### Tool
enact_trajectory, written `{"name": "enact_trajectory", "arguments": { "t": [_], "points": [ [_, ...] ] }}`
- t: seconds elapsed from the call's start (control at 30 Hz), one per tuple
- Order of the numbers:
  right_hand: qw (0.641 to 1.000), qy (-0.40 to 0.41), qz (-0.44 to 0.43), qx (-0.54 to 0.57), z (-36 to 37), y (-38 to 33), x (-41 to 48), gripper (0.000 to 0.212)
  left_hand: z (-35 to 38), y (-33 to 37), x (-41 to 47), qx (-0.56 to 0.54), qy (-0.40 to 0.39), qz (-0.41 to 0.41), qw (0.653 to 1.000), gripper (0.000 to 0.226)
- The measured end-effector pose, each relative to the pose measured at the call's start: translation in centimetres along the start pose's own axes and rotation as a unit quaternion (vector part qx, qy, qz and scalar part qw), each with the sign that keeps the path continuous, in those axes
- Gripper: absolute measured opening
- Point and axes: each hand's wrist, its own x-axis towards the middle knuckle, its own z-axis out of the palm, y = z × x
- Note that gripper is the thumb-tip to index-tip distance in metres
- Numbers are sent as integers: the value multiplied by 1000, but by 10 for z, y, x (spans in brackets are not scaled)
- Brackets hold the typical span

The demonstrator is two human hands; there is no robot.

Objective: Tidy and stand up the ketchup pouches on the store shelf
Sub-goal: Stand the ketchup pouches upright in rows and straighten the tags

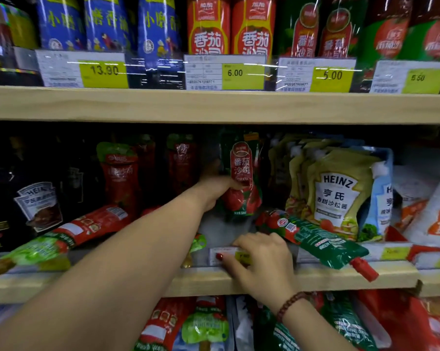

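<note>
Right hand [262, 257] nearest, on shelf lip [340, 277] over price tag [225, 250] — pinching or just resting, can't tell. Left hand [213, 191] clasps upright ketchup pouch [241, 173] mid-shelf; probably soft, sloshy, slick film — grab sides, low.

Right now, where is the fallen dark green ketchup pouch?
Head view: the green pouch lies on the middle shelf, right of the right hand, before the Heinz pouches, its red cap overhanging the edge.
</note>
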Motion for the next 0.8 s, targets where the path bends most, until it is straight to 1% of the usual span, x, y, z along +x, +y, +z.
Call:
{"name": "enact_trajectory", "arguments": {
  "t": [0.07,0.23,0.5,0.6,0.63,0.67,0.73,0.77,0.8],
  "points": [
    [1000,16,-8,0,2,1,-1,26,4,-9,9,-13,18,11,1000,81],
    [999,45,-22,-6,6,3,-3,27,7,-29,30,5,24,50,998,65],
    [998,59,-25,13,12,5,-4,33,9,-53,49,19,-43,66,997,65],
    [998,61,-24,15,11,4,-4,33,8,-55,45,52,-46,86,994,68],
    [998,60,-23,15,11,4,-4,33,8,-54,43,65,-43,98,992,73],
    [998,58,-24,13,10,3,-4,33,7,-53,41,70,-38,113,990,84],
    [998,51,-23,11,9,2,-4,33,1,-52,38,61,-26,150,986,114],
    [998,50,-21,11,8,2,-4,32,-3,-51,37,61,-22,168,984,124],
    [999,50,-19,12,8,1,-4,31,-7,-51,35,68,-20,183,981,127]
  ]
}}
